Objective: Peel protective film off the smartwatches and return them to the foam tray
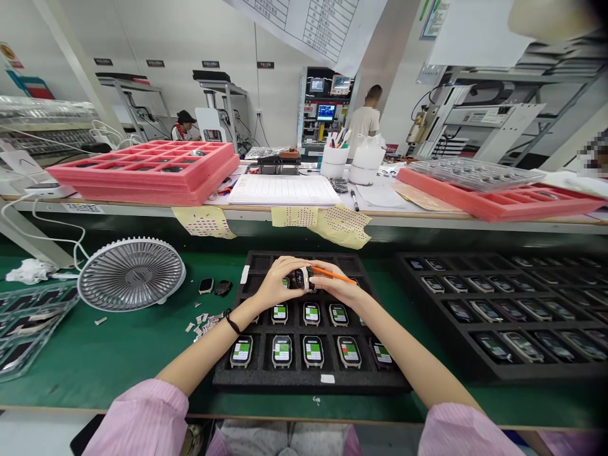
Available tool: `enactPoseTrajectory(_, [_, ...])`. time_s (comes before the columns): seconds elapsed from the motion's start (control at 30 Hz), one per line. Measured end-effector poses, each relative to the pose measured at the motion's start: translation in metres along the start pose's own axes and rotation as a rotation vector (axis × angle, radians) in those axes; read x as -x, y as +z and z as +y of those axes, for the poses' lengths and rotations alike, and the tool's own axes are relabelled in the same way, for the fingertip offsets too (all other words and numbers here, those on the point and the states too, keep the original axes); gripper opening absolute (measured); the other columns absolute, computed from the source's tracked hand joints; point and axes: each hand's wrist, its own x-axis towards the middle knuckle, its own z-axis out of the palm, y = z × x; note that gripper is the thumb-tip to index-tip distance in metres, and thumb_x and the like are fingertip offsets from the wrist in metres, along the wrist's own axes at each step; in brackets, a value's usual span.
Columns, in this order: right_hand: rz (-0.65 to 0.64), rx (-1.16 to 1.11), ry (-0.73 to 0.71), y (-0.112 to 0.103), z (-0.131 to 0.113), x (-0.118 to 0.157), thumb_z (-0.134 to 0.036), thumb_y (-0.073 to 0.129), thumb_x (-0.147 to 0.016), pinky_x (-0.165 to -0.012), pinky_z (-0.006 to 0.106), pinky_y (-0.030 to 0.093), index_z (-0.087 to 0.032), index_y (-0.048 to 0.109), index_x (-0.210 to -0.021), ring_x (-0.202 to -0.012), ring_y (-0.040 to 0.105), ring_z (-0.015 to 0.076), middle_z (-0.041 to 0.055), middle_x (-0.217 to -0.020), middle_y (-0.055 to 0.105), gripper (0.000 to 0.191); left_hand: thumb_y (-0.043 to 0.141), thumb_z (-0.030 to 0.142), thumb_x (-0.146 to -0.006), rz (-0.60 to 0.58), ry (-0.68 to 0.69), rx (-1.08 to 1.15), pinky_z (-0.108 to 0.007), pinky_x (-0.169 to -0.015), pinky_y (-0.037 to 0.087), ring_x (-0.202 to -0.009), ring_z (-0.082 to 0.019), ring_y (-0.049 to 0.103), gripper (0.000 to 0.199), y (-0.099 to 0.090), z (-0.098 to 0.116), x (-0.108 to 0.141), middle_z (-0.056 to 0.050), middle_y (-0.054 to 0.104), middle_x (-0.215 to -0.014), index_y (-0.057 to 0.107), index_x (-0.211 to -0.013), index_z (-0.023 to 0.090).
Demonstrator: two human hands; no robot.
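One pale-cased smartwatch (303, 278) and one slim orange stick (331, 274) are being held. Two black foam trays (275, 379) are showing their compartments; five lit-screen smartwatches (313, 351) are lying in the central one's nearest row. Two loose, dark, rounded watches (206, 285) are lying near one round grey fan (140, 278). Three yellow dotted paper sheets (342, 227) are hanging; two white cylindrical cups (334, 161) are standing.

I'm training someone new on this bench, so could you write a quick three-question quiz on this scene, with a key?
1. Multiple choice: what colour is the thin stick in the right hand?
A) green
B) orange
C) white

2. True or false: the fan stands to the left of the black tray beneath the hands.

3. Short answer: what does the left hand hold above that tray?

Key: 1. B. 2. True. 3. A watch-like device.
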Motion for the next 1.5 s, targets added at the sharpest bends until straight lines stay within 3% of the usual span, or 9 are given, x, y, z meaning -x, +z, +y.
enactPoseTrajectory(0.2, [0.011,0.022,-0.013,0.003,0.0,0.001,-0.029,0.08,-0.064,-0.078,0.029,0.052,-0.024,0.068,-0.101,-0.093,0.064,0.0182,0.004,-0.102,0.068,0.039,0.071,0.014,-0.067,-0.001,0.002,0.016,-0.044,-0.091,0.046,-0.105,-0.025,0.059,0.047,0.0,0.0,0.0,-0.009,0.068,-0.112,0.061,-0.112,0.021])
enactPoseTrajectory(0.3, [0.038,0.045,-0.033,0.003,-0.002,-0.001,-0.038,0.075,-0.07,-0.077,0.031,0.053,-0.023,0.067,-0.104,-0.088,0.064,0.0179,0.0052,-0.101,0.069,0.038,0.071,0.013,-0.068,0.01,0.005,0.024,-0.045,-0.093,0.045,-0.107,-0.025,0.059,0.047,-0.001,-0.001,0.0,-0.009,0.067,-0.115,0.06,-0.113,0.021])
enactPoseTrajectory(0.43, [0.205,0.109,-0.202,-0.001,-0.01,0.001,-0.06,0.05,-0.084,-0.068,0.033,0.053,-0.019,0.07,-0.102,-0.074,0.065,0.0183,0.0081,-0.087,0.07,0.049,0.072,0.018,-0.07,0.02,-0.069,0.046,-0.045,-0.097,0.044,-0.115,-0.026,0.056,0.045,-0.003,-0.005,0.001,-0.012,0.062,-0.124,0.061,-0.113,0.021])
enactPoseTrajectory(0.6, [0.345,0.227,-0.417,0.001,-0.017,0.014,-0.061,0.042,-0.087,-0.051,0.033,0.049,-0.019,0.073,-0.075,-0.053,0.058,0.0172,0.0069,-0.063,0.067,0.054,0.075,0.024,-0.07,-0.014,-0.191,0.036,-0.04,-0.093,0.048,-0.107,-0.025,0.062,0.05,-0.002,-0.01,0.005,-0.011,0.066,-0.117,0.059,-0.118,0.02])
enactPoseTrajectory(0.83, [0.278,0.317,-0.413,0.012,-0.018,0.018,-0.058,0.05,-0.086,-0.048,0.032,0.051,-0.019,0.067,-0.066,-0.05,0.06,0.0174,0.0062,-0.06,0.067,0.047,0.075,0.024,-0.069,-0.016,-0.184,-0.008,-0.04,-0.093,0.048,-0.106,-0.025,0.063,0.052,-0.001,-0.011,0.006,-0.009,0.067,-0.117,0.059,-0.118,0.021])
enactPoseTrajectory(1.2, [0.327,0.488,-0.476,0.014,-0.014,0.017,-0.054,0.043,-0.091,-0.049,0.032,0.052,-0.02,0.071,-0.066,-0.049,0.061,0.0166,0.006,-0.059,0.067,0.051,0.075,0.022,-0.069,-0.005,-0.173,-0.059,-0.037,-0.09,0.05,-0.103,-0.025,0.066,0.052,-0.002,-0.009,0.006,-0.009,0.068,-0.116,0.06,-0.118,0.021])
enactPoseTrajectory(1.5, [0.329,0.499,-0.508,0.015,-0.012,0.016,-0.05,0.043,-0.092,-0.047,0.028,0.05,-0.018,0.069,-0.064,-0.048,0.059,0.0139,0.0045,-0.059,0.067,0.05,0.074,0.018,-0.068,-0.014,-0.2,-0.094,-0.033,-0.088,0.051,-0.099,-0.023,0.067,0.051,-0.001,-0.009,0.009,-0.006,0.069,-0.115,0.061,-0.117,0.021])
